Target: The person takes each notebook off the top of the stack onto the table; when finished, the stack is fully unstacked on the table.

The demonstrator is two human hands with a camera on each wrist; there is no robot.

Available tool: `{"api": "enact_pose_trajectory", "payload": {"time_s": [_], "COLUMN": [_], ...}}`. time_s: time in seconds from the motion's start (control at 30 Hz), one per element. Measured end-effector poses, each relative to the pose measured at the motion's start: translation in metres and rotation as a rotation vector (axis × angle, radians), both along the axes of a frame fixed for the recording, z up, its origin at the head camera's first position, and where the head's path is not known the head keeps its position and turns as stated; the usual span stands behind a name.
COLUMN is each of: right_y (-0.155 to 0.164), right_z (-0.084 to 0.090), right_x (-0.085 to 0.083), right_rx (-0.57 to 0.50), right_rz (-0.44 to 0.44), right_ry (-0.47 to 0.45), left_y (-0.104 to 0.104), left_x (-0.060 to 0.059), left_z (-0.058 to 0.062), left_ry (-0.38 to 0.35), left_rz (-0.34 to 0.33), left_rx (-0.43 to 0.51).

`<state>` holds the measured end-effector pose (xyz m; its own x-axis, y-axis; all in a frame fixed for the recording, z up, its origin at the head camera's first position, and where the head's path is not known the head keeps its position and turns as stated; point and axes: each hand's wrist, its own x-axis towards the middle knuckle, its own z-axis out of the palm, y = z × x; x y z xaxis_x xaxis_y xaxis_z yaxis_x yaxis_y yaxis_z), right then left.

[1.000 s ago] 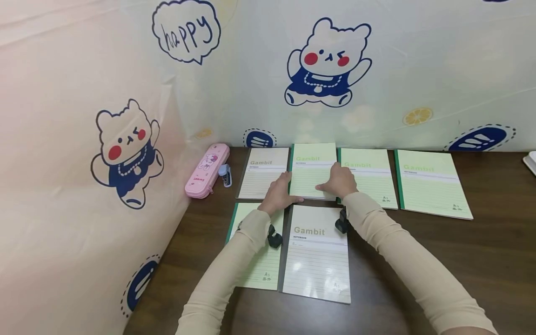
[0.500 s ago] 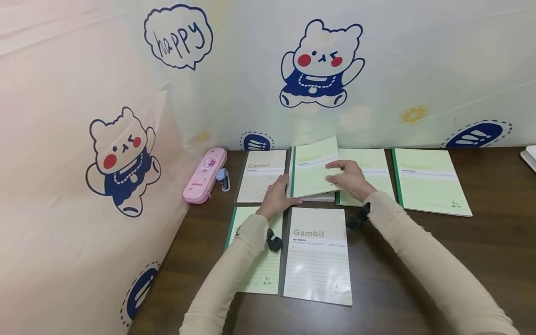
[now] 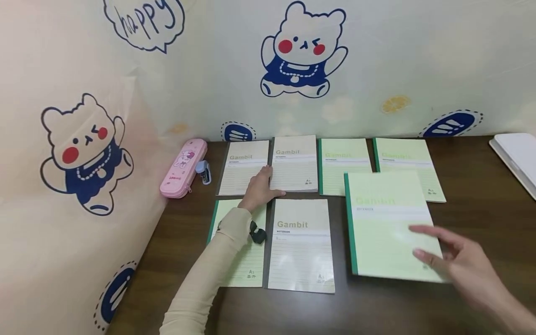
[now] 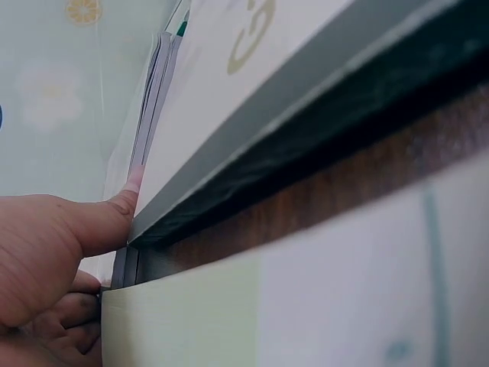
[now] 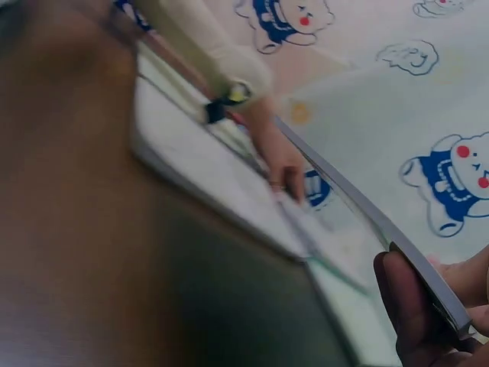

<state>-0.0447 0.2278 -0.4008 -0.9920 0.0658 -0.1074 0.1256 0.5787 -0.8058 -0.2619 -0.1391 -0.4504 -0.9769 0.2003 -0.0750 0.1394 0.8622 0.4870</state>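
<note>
My right hand (image 3: 465,260) pinches a pale green notebook (image 3: 387,223) with a green spine by its right edge. It is held over the table's right side and hides the lower part of a green notebook (image 3: 402,149) behind. In the right wrist view, the thumb and fingers sit on opposite faces of the held notebook (image 5: 367,210). My left hand (image 3: 257,188) rests at the lower left corner of a cream notebook (image 3: 295,167) in the back row, thumb along its bottom edge. The left wrist view shows that thumb (image 4: 107,222) against the corner of stacked notebooks.
Another cream notebook (image 3: 244,167) and a green notebook (image 3: 344,172) complete the back row. A green notebook (image 3: 244,270) and a cream notebook (image 3: 300,256) lie in front. Left stand a pink pencil case (image 3: 184,167) and a small blue-capped container (image 3: 204,172); right, a white object (image 3: 517,158).
My right hand has lifted the green notebook off the back row and carried it right and nearer, uncovering a cream notebook. The left hand has stayed at the same corner.
</note>
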Motion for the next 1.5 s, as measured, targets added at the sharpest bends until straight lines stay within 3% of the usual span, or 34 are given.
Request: {"api": "enact_pose_trajectory", "payload": {"time_s": [0.13,0.23,0.33,0.4,0.53,0.6,0.67,0.8,0.9,0.97,1.07,1.13,1.23,1.3,1.37,1.5], "right_y": [-0.011,-0.021,-0.029,-0.032,-0.036,-0.039,-0.042,-0.047,-0.053,-0.062,-0.084,-0.104,-0.139,-0.162,-0.180,-0.197], "right_z": [-0.021,-0.035,-0.043,-0.046,-0.050,-0.050,-0.048,-0.039,-0.028,-0.018,-0.002,0.002,-0.005,-0.014,-0.021,-0.026], "right_x": [0.030,0.033,0.030,0.028,0.026,0.024,0.024,0.026,0.019,0.005,-0.038,-0.076,-0.135,-0.166,-0.186,-0.204], "right_rx": [-0.005,-0.028,0.050,0.174,0.423,0.498,0.546,0.629,0.671,0.645,0.513,0.410,0.311,0.331,0.393,0.506], "right_rz": [0.006,0.006,0.021,0.065,0.195,0.233,0.247,0.247,0.253,0.272,0.335,0.386,0.389,0.337,0.258,0.134], "right_ry": [-0.029,-0.017,0.019,0.090,0.342,0.420,0.396,0.235,0.271,0.342,0.409,0.363,0.218,0.113,0.035,0.007], "left_y": [-0.004,-0.005,-0.005,-0.004,-0.003,-0.005,-0.006,-0.005,-0.003,-0.003,-0.002,-0.003,-0.003,-0.004,-0.003,-0.004], "left_x": [-0.005,-0.006,-0.005,-0.004,-0.003,-0.002,-0.001,0.000,0.000,0.000,-0.001,-0.001,0.000,0.002,0.002,0.003], "left_z": [0.002,0.000,-0.002,-0.002,0.000,0.001,0.003,0.004,0.003,0.001,0.001,0.001,-0.002,-0.003,-0.003,0.003], "left_ry": [0.006,0.002,-0.005,-0.006,0.001,0.005,0.006,-0.001,0.000,0.003,0.012,0.010,0.003,-0.006,-0.009,0.020], "left_rz": [0.007,0.010,0.011,0.005,0.000,0.006,0.011,0.009,0.005,0.001,0.003,0.013,0.022,0.014,-0.001,-0.016], "left_rx": [-0.020,-0.021,-0.011,-0.008,-0.003,0.002,0.001,-0.012,-0.014,-0.009,0.006,0.012,-0.004,-0.023,-0.032,-0.032]}}
